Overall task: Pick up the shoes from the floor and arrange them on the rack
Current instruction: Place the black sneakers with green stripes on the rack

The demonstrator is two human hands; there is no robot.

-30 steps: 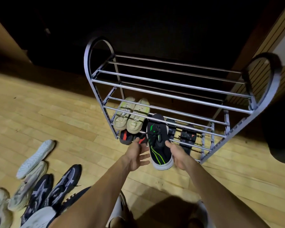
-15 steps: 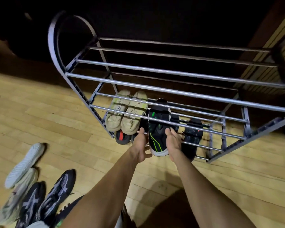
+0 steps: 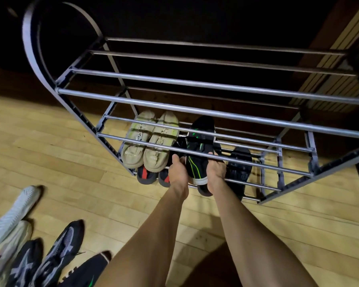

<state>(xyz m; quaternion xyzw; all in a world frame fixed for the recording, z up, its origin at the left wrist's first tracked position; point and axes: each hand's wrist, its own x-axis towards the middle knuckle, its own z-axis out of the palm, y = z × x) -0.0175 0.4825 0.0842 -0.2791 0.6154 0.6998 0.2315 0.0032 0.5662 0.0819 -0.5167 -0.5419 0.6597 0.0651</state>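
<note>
A black knit shoe (image 3: 197, 160) w/ neon-green stripes and a white rubber heel edge is gripped between both hands – left hand (image 3: 178, 172) curled on its left side, right hand (image 3: 216, 170) on its right. It is held toe-inward over a lower tier of the rack (image 3: 174, 108), made of round steel tubes w/ arched end frames, just beside the beige ribbed pair (image 3: 151, 139). More sneakers (image 3: 56, 253) are scattered on the pale wood-plank floor (image 3: 71, 162) – mesh and knit uppers.

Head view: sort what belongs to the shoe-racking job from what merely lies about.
Job:
- black-green shoe, held by left hand and right hand
- rack
- beige pair
- floor shoes

Lying about:
- wooden floor
- wall panel
</note>
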